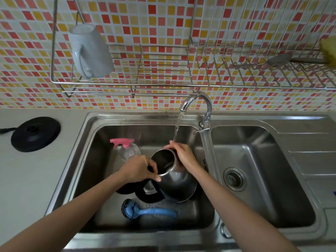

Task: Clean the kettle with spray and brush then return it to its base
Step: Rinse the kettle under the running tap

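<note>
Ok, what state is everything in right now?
kettle, tilted in left basin, lid open
left hand, gripping kettle rim
right hand, gripping kettle
tap, running
spray bottle, set down in basin
brush, lying in basin
base, on counter, nothing on it
mug, upside down on rack

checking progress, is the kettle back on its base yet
No, the kettle is held in the sink under running water; the base sits on the counter.

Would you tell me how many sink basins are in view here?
2. The left basin holds the kettle, spray bottle and brush. The right basin lies beside it, past the tap. None seems hidden.
</note>
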